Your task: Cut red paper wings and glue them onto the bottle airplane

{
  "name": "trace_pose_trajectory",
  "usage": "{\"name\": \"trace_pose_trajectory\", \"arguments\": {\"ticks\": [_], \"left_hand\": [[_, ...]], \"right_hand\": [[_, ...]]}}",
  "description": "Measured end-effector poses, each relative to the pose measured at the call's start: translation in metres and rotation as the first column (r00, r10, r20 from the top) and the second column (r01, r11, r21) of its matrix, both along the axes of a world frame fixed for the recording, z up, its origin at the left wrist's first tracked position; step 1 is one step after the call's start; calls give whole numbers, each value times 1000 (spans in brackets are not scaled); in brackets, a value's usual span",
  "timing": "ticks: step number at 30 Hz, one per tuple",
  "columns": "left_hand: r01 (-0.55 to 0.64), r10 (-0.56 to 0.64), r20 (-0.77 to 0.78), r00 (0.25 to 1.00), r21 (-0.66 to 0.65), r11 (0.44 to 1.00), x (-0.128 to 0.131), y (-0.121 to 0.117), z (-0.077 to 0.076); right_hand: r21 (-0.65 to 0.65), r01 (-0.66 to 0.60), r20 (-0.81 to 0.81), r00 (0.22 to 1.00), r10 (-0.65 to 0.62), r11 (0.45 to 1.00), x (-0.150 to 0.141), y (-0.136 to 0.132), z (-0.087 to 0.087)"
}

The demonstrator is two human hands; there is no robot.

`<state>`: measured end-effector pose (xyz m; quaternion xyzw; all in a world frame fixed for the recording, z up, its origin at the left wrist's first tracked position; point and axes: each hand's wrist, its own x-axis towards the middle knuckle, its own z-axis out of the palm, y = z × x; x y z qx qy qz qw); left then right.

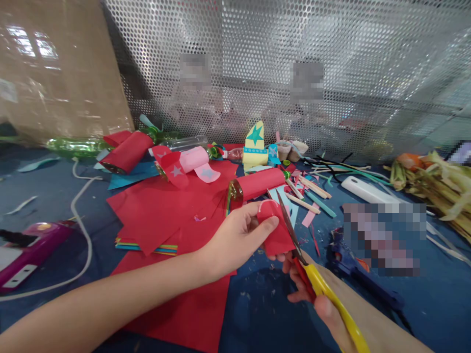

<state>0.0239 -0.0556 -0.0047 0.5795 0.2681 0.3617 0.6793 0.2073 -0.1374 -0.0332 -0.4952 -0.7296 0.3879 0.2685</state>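
And there it is, the small red paper (280,240), caught between the left hand's thumb and fingers, just off that hand's right side! The left hand (239,230) pinches it firmly, thumb laid flat across the front. The paper's rounded end points far, its straighter end near, long axis running far to near with a slight lean rightward at the bottom.

Now the scissors (317,279): yellow and red handles in the right hand (338,283), fingers curled about them, thumb along the yellow one. Their long axis slants from near right to far left, tips far, blades a little apart. One blade runs down the paper's right edge; another tip peeks just past its far end.

Look at the arms! The left forearm sweeps in from the near left corner, over the red sheets (158,211); the right reaches in from near right. Just beyond the paper lies a red-wrapped bottle (259,184).
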Motion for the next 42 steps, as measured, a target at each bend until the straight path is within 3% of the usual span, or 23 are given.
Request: {"name": "trace_pose_trajectory", "arguments": {"ticks": [4, 10, 13, 15, 23, 32, 38, 42], "left_hand": [[2, -2, 5, 1000, -21, 1000, 0, -1, 0], [-2, 3, 19, 1000, -49, 999, 1, -2, 1], [3, -2, 17, 1000, -55, 999, 2, -2, 1], [5, -5, 15, 1000, -55, 998, 2, -2, 2], [5, -5, 0, 1000, -59, 998, 0, -3, 1], [11, -10, 16, 1000, -59, 998, 1, -1, -3], [29, -28, 21, 999, -38, 999, 1, 1, -3], [24, -23, 24, 999, -48, 999, 1, 2, -4]], "right_hand": [[3, 11, 7, 1000, -11, 1000, 1, -1, -7], [43, 109, -111, 988, -104, 993, -4, -1, -40], [39, 114, -148, 983, -107, 993, -7, 1, -48], [42, 112, -152, 983, -104, 993, -8, 2, -43], [24, 58, -51, 997, -56, 998, -7, 3, 0], [31, 62, -91, 994, -59, 998, -9, 2, -3], [-103, 77, -84, 993, -86, 992, -8, 0, -4], [-200, 172, -94, 977, -193, 965, -11, -3, -6]]}}
